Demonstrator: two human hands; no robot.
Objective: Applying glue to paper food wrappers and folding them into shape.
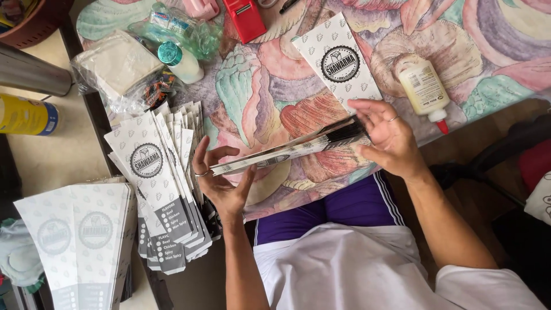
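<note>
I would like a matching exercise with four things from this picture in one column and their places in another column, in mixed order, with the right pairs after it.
Things:
1. stack of paper sleeves
2. glue bottle
3. red tool
4. fanned pile of sleeves

Places:
A. lying on the shell-patterned cloth, beside the right hand
B. at the table's far edge, near the top of the picture
C. held edge-on between the left hand and the right hand
D. spread on the table's left side, beside the left hand

Pairs: 1-C, 2-A, 3-B, 4-D
</note>
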